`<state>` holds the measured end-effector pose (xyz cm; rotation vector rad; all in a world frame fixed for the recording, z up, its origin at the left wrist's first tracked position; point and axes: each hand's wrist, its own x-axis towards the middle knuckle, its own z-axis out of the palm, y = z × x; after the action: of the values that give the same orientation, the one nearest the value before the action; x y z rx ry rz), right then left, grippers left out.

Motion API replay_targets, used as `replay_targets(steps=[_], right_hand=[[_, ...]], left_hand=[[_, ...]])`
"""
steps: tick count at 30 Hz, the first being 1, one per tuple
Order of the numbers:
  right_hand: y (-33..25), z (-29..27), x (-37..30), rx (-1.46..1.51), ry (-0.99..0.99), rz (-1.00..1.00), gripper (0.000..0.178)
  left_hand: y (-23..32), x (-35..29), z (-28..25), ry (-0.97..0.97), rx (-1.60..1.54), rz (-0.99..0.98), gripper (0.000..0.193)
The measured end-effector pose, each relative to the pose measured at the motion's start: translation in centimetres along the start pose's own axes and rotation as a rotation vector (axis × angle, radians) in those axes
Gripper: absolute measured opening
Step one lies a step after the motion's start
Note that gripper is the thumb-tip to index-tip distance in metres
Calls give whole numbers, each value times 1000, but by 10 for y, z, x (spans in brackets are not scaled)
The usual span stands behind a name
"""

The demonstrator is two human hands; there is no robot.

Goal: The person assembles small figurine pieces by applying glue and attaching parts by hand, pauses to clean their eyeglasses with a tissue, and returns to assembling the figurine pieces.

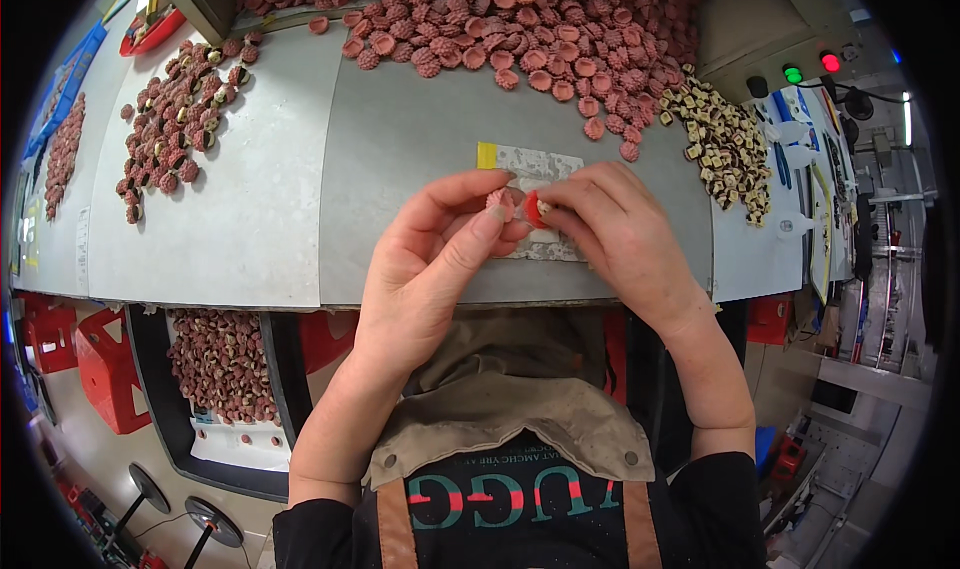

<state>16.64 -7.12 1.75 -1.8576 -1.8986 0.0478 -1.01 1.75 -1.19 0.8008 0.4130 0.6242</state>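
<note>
In front of my chest, my left hand (pixel 440 239) pinches a small hollow pink bumpy shell (pixel 501 205) between thumb and fingers. Close to it, my right hand (pixel 618 231) is closed on a small red piece (pixel 533 209) with a cream-coloured bit (pixel 544 207) at its edge; the fingertips hide part of it. Both hands hover above a worn pale plate with a yellow corner (pixel 487 156) on the grey worktable (pixel 410 139). A large pile of the same pink shells (pixel 540 39) lies beyond the hands.
Small cream-and-dark pieces (pixel 722 139) are heaped at the right. On the left lies a cluster of pink pieces with cream and dark parts (pixel 175 119). A dark bin (pixel 180 439) below the table's edge contains many more. Red stools (pixel 108 369) stand beneath.
</note>
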Motion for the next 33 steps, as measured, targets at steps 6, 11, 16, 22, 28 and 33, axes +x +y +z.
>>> replay_targets(steps=[6,11,16,22,28,33], right_hand=[[2,7,-1,34,67,-9,18],[1,5,-14,699,68,348,16],[-20,10,-20,1208,198,412,19],[-19,13,-18,664,223,202,19],[-17,25,-25,685,314,184,19],[-21,20,-24,456,371,63,33]], left_hand=[[-2,0,5,21,40,27,31],[-3,-1,11,36,138,48,28],[-5,-2,18,4,201,65,28],[0,1,17,-64,220,13,27],[-10,0,18,-76,242,118,24],[5,5,21,-92,344,-48,34]])
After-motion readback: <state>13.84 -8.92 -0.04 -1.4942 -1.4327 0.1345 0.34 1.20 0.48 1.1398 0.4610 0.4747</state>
